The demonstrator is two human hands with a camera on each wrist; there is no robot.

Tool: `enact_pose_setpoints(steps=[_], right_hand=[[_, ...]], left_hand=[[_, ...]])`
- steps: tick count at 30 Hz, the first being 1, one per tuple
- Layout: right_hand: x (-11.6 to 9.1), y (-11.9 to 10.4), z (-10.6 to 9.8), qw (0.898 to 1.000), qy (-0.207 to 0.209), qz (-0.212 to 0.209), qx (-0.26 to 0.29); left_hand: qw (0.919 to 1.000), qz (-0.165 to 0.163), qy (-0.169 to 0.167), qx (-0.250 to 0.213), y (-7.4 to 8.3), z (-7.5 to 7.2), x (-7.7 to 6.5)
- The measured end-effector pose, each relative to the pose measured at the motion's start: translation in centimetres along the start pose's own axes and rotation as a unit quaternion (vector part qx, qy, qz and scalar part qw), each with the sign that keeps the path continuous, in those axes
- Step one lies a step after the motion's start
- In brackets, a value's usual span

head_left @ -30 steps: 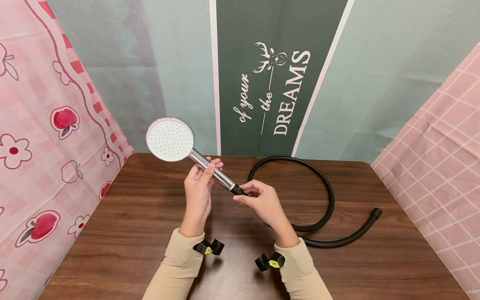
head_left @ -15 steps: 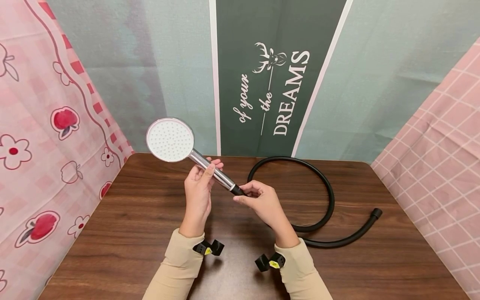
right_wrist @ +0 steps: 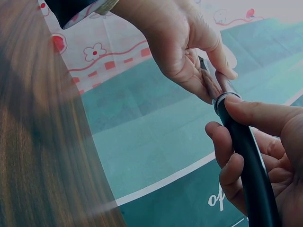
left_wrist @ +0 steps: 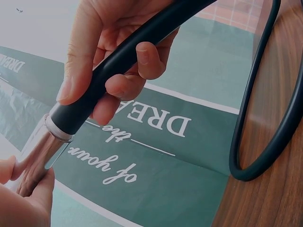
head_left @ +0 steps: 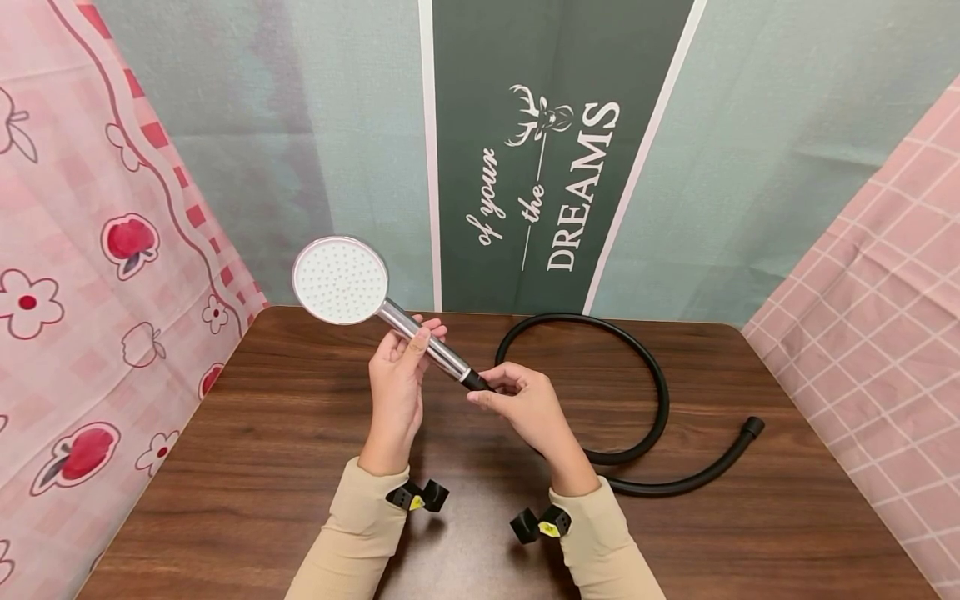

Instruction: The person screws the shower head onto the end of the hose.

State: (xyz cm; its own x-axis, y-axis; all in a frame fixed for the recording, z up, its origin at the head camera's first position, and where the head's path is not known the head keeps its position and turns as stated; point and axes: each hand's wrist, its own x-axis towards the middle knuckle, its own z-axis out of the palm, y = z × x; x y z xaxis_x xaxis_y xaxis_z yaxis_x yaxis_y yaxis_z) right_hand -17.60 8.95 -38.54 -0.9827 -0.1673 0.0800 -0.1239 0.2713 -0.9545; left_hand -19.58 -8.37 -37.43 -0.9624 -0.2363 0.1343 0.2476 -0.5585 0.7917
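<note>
A chrome shower head with a round white nozzle face is held up over the table, tilted to the upper left. My left hand grips its handle between thumb and fingers. At the handle's lower end, my right hand pinches the black end fitting of a shower hose. In the left wrist view the fitting meets the chrome handle at a pale ring, with the right fingers curled round it. The right wrist view shows the same joint, the right thumb lying along the fitting.
From the right hand the hose loops across the brown wooden table, its free end lying at the right. Behind the table hangs a green curtain with printed words. Pink patterned cloths flank both sides.
</note>
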Motion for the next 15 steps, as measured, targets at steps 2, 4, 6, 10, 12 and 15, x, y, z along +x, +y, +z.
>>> enact_pose_setpoints(steps=[2,4,6,10,12,15], right_hand=[[-0.02,-0.05,0.00,1.000,0.000,0.000,0.000],[-0.03,-0.06,0.01,1.000,0.000,0.001,0.000],[0.01,0.01,0.01,1.000,0.000,0.002,0.000],[-0.01,0.02,0.01,1.000,-0.002,0.001,0.002],[-0.03,-0.03,0.00,1.000,-0.002,0.001,0.002],[-0.06,-0.15,-0.03,1.000,-0.002,0.002,0.002]], left_hand=[[1.0000,-0.001,0.000,0.000,0.00,-0.02,0.00],[1.0000,0.000,0.000,-0.002,0.00,-0.02,0.00],[1.0000,0.000,0.000,-0.004,0.00,-0.01,0.00],[1.0000,0.001,0.001,-0.006,-0.02,0.00,0.02],[1.0000,0.001,0.001,-0.005,-0.03,0.00,0.03],[1.0000,0.001,0.000,-0.005,-0.04,0.00,0.04]])
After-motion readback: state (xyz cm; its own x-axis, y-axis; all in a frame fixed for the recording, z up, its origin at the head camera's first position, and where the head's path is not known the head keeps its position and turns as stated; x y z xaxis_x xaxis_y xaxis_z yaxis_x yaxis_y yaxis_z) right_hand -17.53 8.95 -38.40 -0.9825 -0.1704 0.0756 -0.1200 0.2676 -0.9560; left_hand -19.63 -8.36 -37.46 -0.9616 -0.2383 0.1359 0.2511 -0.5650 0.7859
